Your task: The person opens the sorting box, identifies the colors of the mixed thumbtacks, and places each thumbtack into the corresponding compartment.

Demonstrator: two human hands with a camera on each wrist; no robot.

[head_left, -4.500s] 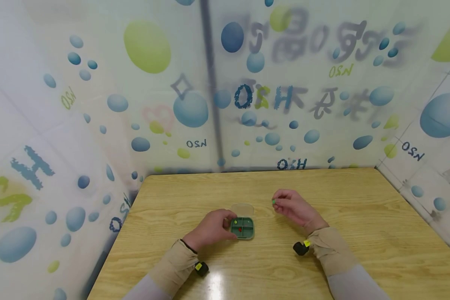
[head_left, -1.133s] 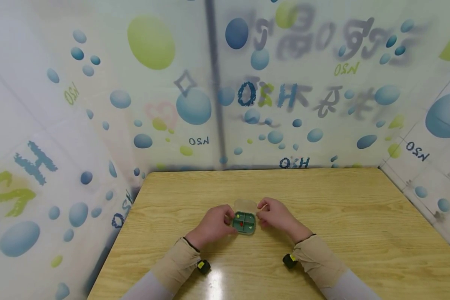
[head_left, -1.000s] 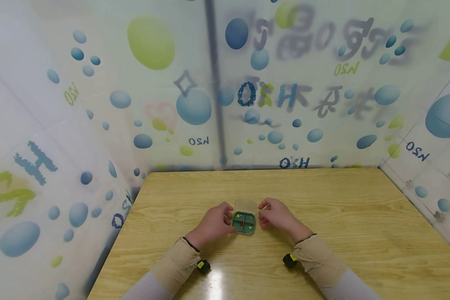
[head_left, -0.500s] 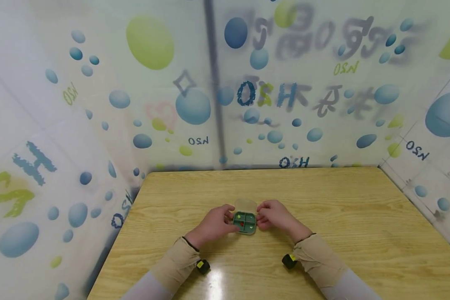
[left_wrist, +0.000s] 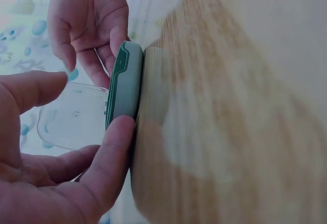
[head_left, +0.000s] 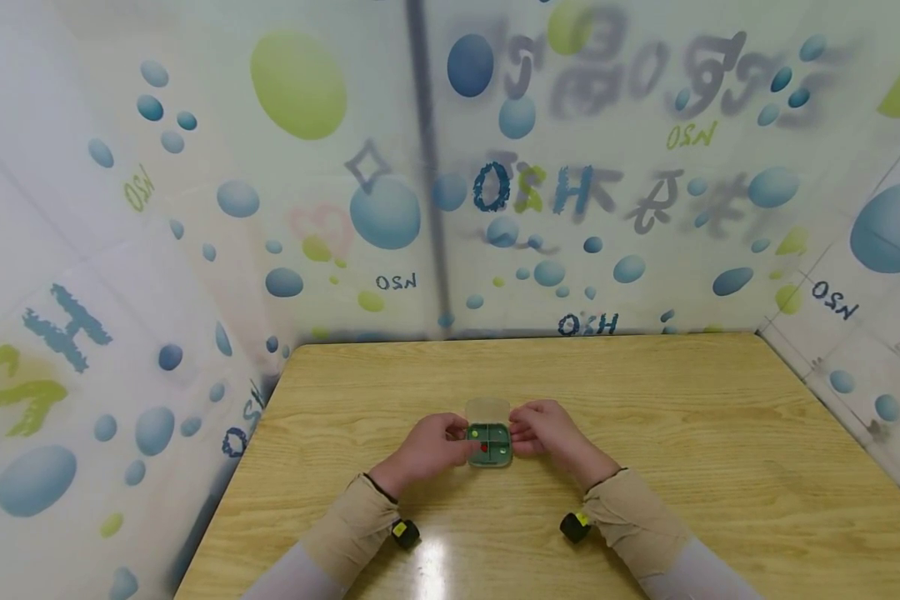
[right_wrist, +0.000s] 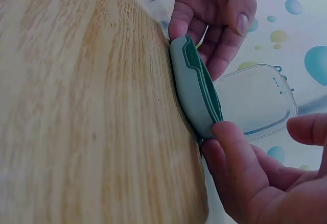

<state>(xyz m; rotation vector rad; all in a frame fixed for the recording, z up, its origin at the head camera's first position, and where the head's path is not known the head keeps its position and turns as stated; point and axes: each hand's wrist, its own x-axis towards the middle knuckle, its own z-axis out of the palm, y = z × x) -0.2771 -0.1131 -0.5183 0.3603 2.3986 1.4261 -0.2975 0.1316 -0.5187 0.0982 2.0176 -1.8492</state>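
A small green pill case (head_left: 500, 462) with divided compartments lies on the table, its clear lid (head_left: 487, 410) open at the back. Inside are a yellow-green piece (head_left: 475, 433), a red piece (head_left: 484, 447) and a pale piece (head_left: 503, 451). My left hand (head_left: 431, 452) touches the case's left side with its fingers. On the opposite side, the fingers of my right hand (head_left: 551, 433) touch the case. Both wrist views show the green case (left_wrist: 130, 81) between the two hands, with each thumb raised apart from it. Neither hand visibly pinches anything.
The wood-grain table (head_left: 645, 400) extends around the case on all sides. Behind it stands a pale curtain-like backdrop (head_left: 615, 275) with blue and green spots. A black wrist camera (head_left: 405, 533) sits under the left wrist, another camera (head_left: 574, 527) under the right.
Several seconds ago my right hand pinched a small green piece away from the case; now it is at the case's right side without it. A pale piece now shows in the front right compartment.
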